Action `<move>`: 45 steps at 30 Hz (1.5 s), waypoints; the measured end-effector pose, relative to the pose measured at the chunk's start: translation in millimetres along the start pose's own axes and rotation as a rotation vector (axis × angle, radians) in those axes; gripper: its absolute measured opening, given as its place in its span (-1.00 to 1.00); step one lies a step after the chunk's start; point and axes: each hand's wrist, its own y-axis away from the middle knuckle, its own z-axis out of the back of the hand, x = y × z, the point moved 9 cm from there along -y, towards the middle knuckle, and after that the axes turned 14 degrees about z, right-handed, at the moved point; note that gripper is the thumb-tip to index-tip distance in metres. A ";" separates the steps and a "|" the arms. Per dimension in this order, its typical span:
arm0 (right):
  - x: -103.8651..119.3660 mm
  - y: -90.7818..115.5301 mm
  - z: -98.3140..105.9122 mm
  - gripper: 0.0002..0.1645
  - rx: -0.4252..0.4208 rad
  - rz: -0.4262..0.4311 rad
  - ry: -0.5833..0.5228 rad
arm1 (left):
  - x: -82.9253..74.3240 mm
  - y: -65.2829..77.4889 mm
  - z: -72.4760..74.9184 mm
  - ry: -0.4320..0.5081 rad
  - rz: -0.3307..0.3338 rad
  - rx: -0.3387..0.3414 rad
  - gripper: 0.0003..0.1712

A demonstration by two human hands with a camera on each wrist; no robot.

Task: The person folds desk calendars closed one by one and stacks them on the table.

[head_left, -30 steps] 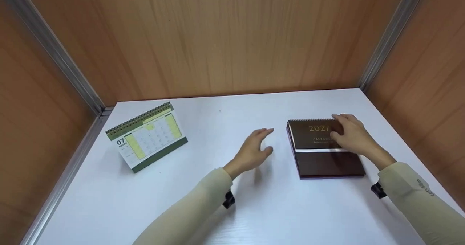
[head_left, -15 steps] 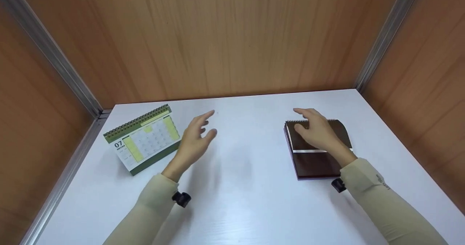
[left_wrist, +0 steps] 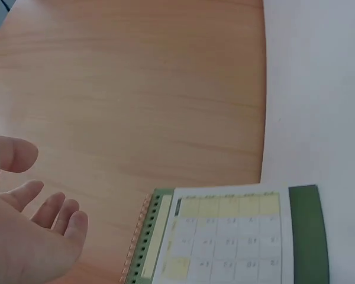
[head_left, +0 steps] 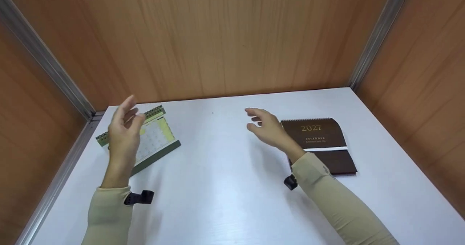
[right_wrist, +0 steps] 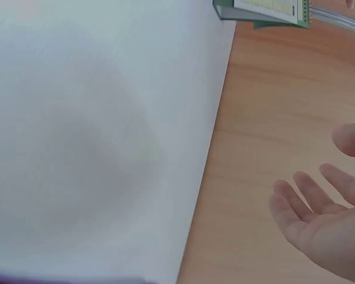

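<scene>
A green and white spiral desk calendar point(head_left: 154, 138) stands propped up at the table's left, with a grid page facing out. My left hand point(head_left: 124, 138) hovers in front of it, fingers relaxed and holding nothing, hiding part of its left side. In the left wrist view the calendar point(left_wrist: 231, 236) appears to the right of the hand point(left_wrist: 32, 231), apart from it. A dark brown calendar point(head_left: 314, 136) marked 2027 lies on the right, its cover slightly lifted at the right edge. My right hand point(head_left: 267, 129) is in the air just left of it, fingers loosely bent, nothing held.
The white table point(head_left: 218, 187) is bounded by a wooden back panel point(head_left: 225, 38) and wooden side panels, with metal posts point(head_left: 374, 38) at the corners. A small black camera point(head_left: 141, 197) sits on each wrist.
My left hand has moved left from mid-table to the green calendar. My right hand has come off the brown calendar and moved left. Both calendars stay in place.
</scene>
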 end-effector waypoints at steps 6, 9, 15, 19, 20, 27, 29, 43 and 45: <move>6.3 -17.0 -39.5 -0.34 0.025 -0.078 -0.104 | 5.5 -4.9 47.4 0.010 0.046 -0.184 -0.38; 13.0 -24.4 -60.7 -0.32 0.043 -0.091 -0.152 | 14.9 -4.7 69.1 0.034 0.108 -0.255 -0.39; 30.5 -37.3 -104.2 -0.31 0.105 -0.099 -0.237 | 48.8 -7.7 96.1 0.199 0.247 -0.328 -0.40; 41.9 -44.5 -131.6 -0.29 0.152 -0.112 -0.258 | 69.9 -9.2 96.4 0.195 0.339 -0.346 -0.38; 44.5 -45.5 -138.6 -0.27 0.165 -0.116 -0.265 | 75.4 -9.5 95.6 0.192 0.360 -0.346 -0.38; 52.3 -47.9 -180.8 -0.16 0.218 -0.159 -0.315 | 106.5 -10.2 89.3 0.256 0.479 -0.265 -0.33; 51.4 -48.3 -191.5 -0.13 0.222 -0.176 -0.328 | 112.5 -11.0 88.6 0.294 0.507 -0.240 -0.40; 36.1 -41.3 -241.0 0.00 0.242 -0.273 -0.360 | 133.2 -10.3 75.9 0.443 0.566 -0.082 -0.28; 36.2 -41.1 -244.1 0.00 0.252 -0.272 -0.364 | 134.1 -8.8 76.4 0.467 0.576 -0.075 -0.28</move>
